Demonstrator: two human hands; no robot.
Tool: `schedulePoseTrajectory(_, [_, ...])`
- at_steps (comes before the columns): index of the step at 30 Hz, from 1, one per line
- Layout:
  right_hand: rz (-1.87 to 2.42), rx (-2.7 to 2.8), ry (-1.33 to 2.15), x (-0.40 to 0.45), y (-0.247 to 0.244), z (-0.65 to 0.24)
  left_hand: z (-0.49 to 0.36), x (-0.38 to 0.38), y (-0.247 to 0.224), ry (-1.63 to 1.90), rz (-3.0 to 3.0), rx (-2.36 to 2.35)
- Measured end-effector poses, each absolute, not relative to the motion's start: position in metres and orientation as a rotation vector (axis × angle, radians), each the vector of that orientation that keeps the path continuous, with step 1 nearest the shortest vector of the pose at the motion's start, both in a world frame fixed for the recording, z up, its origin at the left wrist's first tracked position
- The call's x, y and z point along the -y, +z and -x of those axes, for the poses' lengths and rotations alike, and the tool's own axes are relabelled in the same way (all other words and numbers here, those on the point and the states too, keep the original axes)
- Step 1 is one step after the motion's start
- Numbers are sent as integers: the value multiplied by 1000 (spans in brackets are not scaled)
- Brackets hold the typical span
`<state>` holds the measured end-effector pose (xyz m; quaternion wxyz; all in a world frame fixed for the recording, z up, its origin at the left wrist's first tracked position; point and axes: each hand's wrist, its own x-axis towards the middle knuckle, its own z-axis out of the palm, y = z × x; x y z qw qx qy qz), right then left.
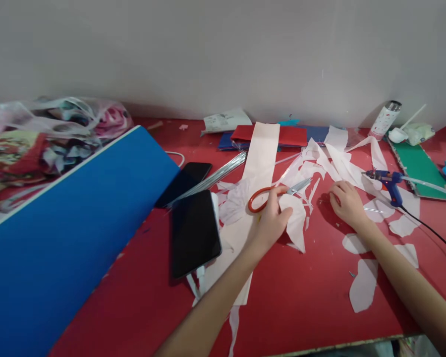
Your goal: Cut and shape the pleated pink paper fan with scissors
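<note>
My left hand (272, 221) is closed on a pale pink crepe paper petal (296, 220), pinched between the thumb and fingers. Just beyond its fingertips lie scissors with orange handles (253, 201), their blades pointing right; the fingers partly cover them. My right hand (346, 202) rests low over the red table, its fingers curled together. Something thin shows at those fingertips, too small to name. A thin silvery wire (374, 210) lies beside the right wrist. Loose cut petals (364, 285) are scattered around the right forearm.
A blue glue gun (391, 186) with a cord sits at right, near a green board (419, 166) and a bottle (384, 120). Paper scraps (342, 166) and a long paper strip (262, 158) cover the middle. Leftward are a tablet (195, 233), wire bundle (211, 178) and blue board (85, 238).
</note>
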<state>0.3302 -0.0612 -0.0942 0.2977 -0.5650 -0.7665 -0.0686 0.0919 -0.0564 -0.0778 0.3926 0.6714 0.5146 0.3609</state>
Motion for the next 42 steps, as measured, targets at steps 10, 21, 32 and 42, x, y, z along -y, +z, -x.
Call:
schedulePoseTrajectory(10, [1473,1852,-160,63,-98,-337,-104,71,-78,549,-2396,-1377])
schedulePoseTrajectory(21, [1443,1799,-129,63,-97,-334,-101,70,-80,578,-2467,-1555])
schedulePoseTrajectory(32, [1464,1807,-99,63,-98,-335,-89,55,-85,657,-2611,-1659])
schedulePoseTrajectory(42, [1468,1822,-75,63,-98,-335,-84,44,-66,477,-2694,-1878])
